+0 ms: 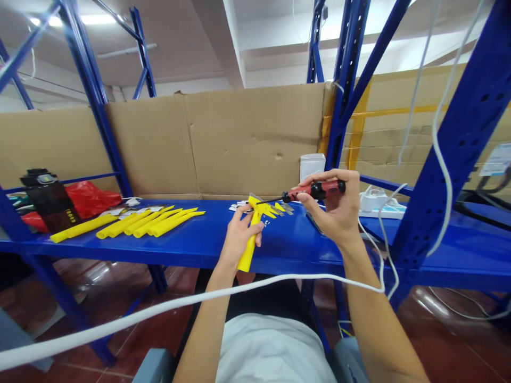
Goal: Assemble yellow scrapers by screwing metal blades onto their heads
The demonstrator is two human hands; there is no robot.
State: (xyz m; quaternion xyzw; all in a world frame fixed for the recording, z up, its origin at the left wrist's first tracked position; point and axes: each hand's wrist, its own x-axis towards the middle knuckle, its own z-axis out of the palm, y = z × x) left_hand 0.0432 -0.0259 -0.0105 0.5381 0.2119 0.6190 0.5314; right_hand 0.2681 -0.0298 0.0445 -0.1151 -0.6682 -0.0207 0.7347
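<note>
My left hand is closed around the handle of a yellow scraper-like tool, whose wider head points up and away from me. A thin, clear or metallic strip shows at the head's far edge. In my right hand is a red and black screwdriver, held nearly level. Its dark shaft reaches left to the yellow head, and the tip is at or very close to it; exact contact is hard to see. Just behind my left hand, several small yellow pieces with shiny strips lie on the blue table.
Several yellow tubes lie in a row at the left. Beyond them stand a dark bottle and a red bag. A white box stands at the back, near a white charger. A white cable crosses before me.
</note>
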